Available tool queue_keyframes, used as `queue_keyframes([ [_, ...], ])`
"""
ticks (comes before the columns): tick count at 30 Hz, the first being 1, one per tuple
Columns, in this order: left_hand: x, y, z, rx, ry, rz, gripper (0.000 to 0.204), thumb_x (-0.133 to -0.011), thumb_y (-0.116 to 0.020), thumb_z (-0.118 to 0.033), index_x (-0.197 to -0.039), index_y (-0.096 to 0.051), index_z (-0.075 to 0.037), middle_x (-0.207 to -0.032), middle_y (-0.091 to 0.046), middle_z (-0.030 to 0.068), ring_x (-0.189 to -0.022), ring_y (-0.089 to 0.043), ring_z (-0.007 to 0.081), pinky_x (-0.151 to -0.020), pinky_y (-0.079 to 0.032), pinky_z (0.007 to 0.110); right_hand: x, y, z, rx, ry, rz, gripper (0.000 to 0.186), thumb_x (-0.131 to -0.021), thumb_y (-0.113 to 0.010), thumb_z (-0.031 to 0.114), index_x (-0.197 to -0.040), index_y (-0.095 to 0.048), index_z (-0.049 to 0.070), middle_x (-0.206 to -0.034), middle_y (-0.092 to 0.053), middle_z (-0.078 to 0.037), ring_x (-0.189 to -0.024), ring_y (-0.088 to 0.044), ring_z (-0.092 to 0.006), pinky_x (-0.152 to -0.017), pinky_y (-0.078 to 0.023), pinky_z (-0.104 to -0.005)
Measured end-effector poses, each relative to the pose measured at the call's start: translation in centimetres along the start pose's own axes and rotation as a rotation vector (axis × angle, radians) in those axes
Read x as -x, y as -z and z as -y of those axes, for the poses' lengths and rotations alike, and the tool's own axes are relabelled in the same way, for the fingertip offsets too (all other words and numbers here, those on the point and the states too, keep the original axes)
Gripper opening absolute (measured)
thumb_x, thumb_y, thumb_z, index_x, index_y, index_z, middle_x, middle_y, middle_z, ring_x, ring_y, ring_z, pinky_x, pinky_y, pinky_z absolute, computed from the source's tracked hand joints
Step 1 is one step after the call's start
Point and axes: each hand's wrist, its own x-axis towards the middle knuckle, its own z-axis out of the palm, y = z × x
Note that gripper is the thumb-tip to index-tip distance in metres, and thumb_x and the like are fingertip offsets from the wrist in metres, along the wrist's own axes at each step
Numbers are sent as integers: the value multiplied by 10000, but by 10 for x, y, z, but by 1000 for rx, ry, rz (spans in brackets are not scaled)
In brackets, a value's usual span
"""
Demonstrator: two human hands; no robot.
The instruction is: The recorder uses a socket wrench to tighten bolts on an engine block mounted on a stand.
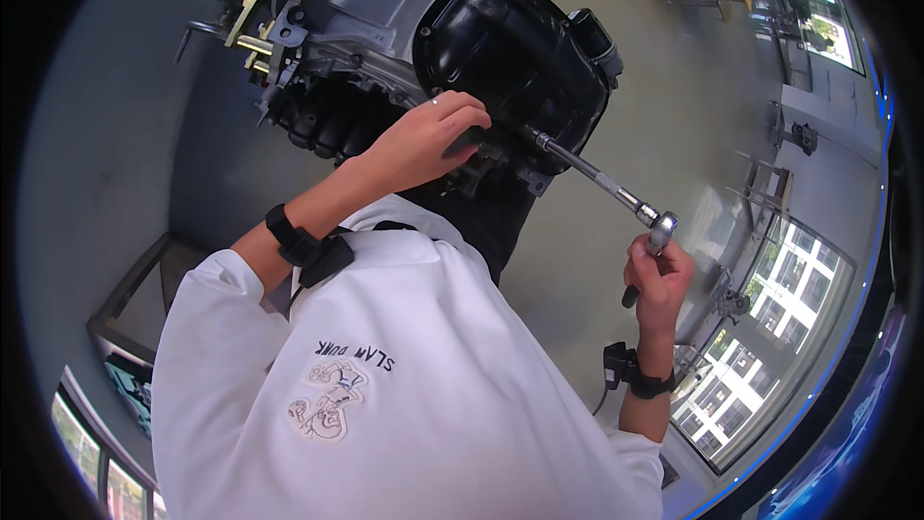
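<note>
My right hand is wrapped round the handle of a ratchet wrench, whose dark handle end pokes out below the fingers. From its head a long chrome extension bar slants up and left. The socket end of the bar meets the lower edge of the black oil pan on an engine; the fastener there cannot be made out. My left hand reaches over the near edge of the engine beside the pan. Its fingers are bent, with a gap to the thumb and nothing visible between them.
Yellow clamp parts and a crank handle of the engine's mount stick out at the upper left. Black ribbed engine parts hang below the left side. A metal-framed stand is at the lower left, and windows line the right wall.
</note>
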Motion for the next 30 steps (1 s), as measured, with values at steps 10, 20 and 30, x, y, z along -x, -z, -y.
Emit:
queue_keyframes([
  [10, 7, -16, -7, -450, -148, 29, 247, -697, -744, -108, -924, -648, -122, -982, -565, 5, -894, -522, 182, -801, -370, 354, 27, -4, -41, -76, -55, -70, 155, -852, -608, 121, -778, -557, -6, -631, -492, -9, -473, -423, -55, -449, -340, -214],
  [20, 9, -32, -22, -484, -104, 52, 195, -710, -706, -30, -879, -616, -67, -914, -599, 27, -905, -566, 190, -828, -398, 358, 20, 10, -76, -156, -21, -43, 155, -807, -635, 55, -690, -537, 31, -570, -434, 62, -499, -364, -4, -455, -243, -189],
  [30, -28, -24, -53, -438, 303, 20, 151, -759, -623, 30, -903, -597, -6, -904, -577, 115, -792, -599, 312, -704, -491, 370, -26, 61, -117, -265, 213, 238, 105, -770, -639, 18, -709, -558, -9, -555, -435, 46, -498, -346, -9, -460, -234, -192],
])
